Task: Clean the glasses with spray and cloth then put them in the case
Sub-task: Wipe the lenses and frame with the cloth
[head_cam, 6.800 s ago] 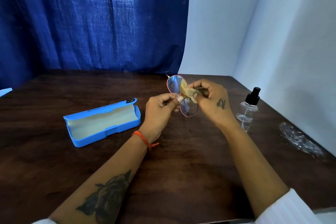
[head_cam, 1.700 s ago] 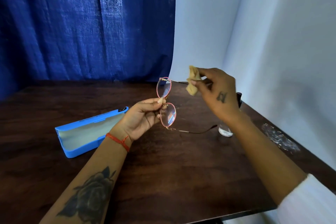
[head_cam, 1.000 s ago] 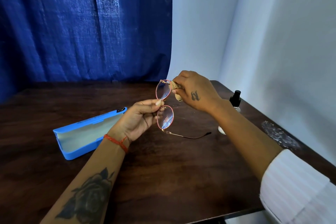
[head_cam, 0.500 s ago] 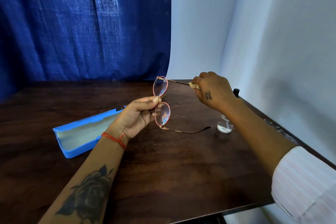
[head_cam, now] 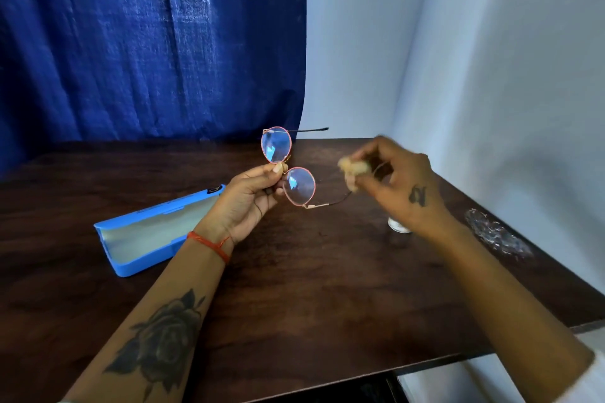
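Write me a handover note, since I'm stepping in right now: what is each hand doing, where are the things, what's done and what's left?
Left hand: pinches the glasses at the bridge, held above the table, temples unfolded.
Right hand: grips the bunched cloth next to the lower temple; blurred, so contact is unclear.
Case: open on the table, left of the hands, nothing visible inside.
Spray bottle: on the table, mostly hidden behind the right hand.
Done: cannot tell from this view how much is cleaned.
Left: finish wiping, fold the temples, put the glasses in the case, close it.
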Motion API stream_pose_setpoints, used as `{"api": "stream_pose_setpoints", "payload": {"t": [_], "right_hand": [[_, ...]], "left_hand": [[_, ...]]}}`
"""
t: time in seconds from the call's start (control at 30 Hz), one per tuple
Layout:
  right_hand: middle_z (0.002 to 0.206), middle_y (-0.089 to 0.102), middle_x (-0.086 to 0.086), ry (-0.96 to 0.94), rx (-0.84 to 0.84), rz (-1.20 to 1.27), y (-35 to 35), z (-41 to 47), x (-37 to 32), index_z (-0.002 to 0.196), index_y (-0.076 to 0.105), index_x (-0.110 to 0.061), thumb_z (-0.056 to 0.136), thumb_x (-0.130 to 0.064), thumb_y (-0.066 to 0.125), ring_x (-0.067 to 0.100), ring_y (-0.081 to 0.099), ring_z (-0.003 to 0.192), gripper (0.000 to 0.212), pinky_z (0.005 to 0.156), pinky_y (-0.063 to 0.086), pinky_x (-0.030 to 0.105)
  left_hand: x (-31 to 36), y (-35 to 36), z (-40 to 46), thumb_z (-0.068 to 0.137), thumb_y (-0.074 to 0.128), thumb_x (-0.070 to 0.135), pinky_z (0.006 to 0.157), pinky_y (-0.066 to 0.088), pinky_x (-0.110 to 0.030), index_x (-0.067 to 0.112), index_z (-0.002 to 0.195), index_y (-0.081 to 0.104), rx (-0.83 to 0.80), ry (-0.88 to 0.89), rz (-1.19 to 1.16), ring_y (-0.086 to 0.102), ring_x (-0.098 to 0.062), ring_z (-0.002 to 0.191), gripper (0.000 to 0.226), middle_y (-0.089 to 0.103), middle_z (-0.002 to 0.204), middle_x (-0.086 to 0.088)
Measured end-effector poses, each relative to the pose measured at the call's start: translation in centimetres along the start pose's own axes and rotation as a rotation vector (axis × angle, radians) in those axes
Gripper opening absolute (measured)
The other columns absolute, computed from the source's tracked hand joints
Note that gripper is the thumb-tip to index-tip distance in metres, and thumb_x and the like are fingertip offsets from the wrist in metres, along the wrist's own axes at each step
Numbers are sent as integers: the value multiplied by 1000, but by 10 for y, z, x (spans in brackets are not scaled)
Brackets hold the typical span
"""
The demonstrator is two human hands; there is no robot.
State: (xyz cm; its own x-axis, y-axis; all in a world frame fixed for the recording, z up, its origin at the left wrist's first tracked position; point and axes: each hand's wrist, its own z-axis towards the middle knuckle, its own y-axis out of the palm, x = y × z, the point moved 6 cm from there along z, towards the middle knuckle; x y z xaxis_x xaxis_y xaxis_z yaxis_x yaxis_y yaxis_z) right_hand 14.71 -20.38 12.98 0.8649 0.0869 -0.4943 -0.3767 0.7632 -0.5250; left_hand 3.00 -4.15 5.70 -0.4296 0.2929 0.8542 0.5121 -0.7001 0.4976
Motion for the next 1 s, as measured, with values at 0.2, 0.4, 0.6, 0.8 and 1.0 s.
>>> {"api": "stream_pose_setpoints", "payload": {"t": [0.2,0.4,0.6,0.8,1.0], "right_hand": [[91,61,-2,-206,-296,-37,46,-50,4,87,74,-19,68,2,67,8,59,81,29,69,47,15],[94,68,-5,-220,-536,-134,73,-61,9,91,74,-24,69,4,69,6,62,84,36,75,49,18],[78,68,-1,399,-83,322,40,-42,35,85,70,-21,82,-1,65,11,64,69,21,60,52,15],[78,67,20,1217,-104,1133,82,-46,47,92,57,4,85,-24,64,24,68,59,30,52,59,30],[52,65,9,1185,4,1169,93,-31,44,79,60,3,87,4,56,11,63,44,9,46,55,20]], "left_hand": [[-11,-2,4,89,48,0,55,50,-12,3,89,62,76,13,-13,64,-2,61,15,71,68,4],[-13,0,3,89,48,-1,58,51,-12,6,85,64,105,29,13,64,-3,63,18,72,68,5],[-15,0,4,89,50,1,61,52,-13,7,86,66,108,19,5,64,-4,66,18,73,71,4],[-19,1,3,87,52,2,62,52,-13,8,87,66,104,27,4,63,-4,69,15,73,73,4],[-20,-1,4,87,54,4,61,52,-14,6,92,66,116,16,36,58,-5,71,14,72,73,5]]}}
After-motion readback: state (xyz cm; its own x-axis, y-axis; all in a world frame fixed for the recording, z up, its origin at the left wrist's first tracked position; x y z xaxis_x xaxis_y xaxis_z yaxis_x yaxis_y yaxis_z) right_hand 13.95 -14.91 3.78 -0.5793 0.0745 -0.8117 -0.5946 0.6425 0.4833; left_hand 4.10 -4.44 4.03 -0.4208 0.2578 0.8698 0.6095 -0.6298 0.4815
